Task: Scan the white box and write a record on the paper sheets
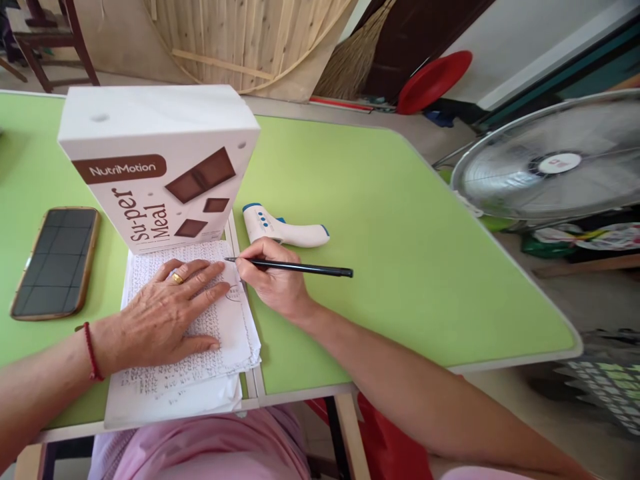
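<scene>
My left hand (173, 310) lies flat with its fingers spread on a stack of handwritten paper sheets (237, 343). A gold ring and a red string bracelet are on that hand and wrist. Between the thumb and fingers of my right hand (275, 277) is a black pen (310, 268), its tip at the right part of the top sheet, near the upper edge. Dense handwriting covers most of the sheet, and a small curved pen mark shows beside my left fingertips. Just beyond my right hand, a white and blue infrared thermometer (300, 235) lies on its side.
A white NutriMotion box (160, 120) stands upright at the papers' far edge. To the left, a smartphone (57, 263) lies on the green table (400, 267). A large fan (550, 163) stands past the table's right edge; a red basin (435, 81) and broom (357, 57) are behind.
</scene>
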Demonstrator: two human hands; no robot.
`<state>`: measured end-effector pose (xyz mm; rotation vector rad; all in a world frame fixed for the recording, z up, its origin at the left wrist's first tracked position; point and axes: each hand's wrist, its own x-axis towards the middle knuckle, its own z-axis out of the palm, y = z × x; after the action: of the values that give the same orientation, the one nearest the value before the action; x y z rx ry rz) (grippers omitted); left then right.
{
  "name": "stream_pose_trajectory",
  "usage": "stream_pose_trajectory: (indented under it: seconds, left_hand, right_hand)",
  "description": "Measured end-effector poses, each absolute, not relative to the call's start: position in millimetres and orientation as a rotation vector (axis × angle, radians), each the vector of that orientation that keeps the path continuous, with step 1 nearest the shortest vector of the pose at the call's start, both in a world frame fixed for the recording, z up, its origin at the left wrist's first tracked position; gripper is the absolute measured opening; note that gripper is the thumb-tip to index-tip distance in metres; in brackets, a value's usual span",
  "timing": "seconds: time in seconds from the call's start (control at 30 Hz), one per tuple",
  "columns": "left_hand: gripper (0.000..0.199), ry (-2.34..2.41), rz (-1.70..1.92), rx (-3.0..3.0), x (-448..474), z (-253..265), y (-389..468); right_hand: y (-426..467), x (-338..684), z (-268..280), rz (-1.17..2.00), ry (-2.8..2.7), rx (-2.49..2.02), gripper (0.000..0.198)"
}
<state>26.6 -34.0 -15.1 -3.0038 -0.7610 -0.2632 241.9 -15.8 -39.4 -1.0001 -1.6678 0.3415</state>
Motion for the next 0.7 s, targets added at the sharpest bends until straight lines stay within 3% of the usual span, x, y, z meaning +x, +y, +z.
stream_pose_trajectory:
  seconds: [0.7]
  left_hand:
    - [0.062, -0.77, -0.312, -3.008, 27.6, -15.8, -34.7]
  right_hand:
    - [-15.8, 245.1, -40.9, 0.301, -1.762, -0.971, 0.013]
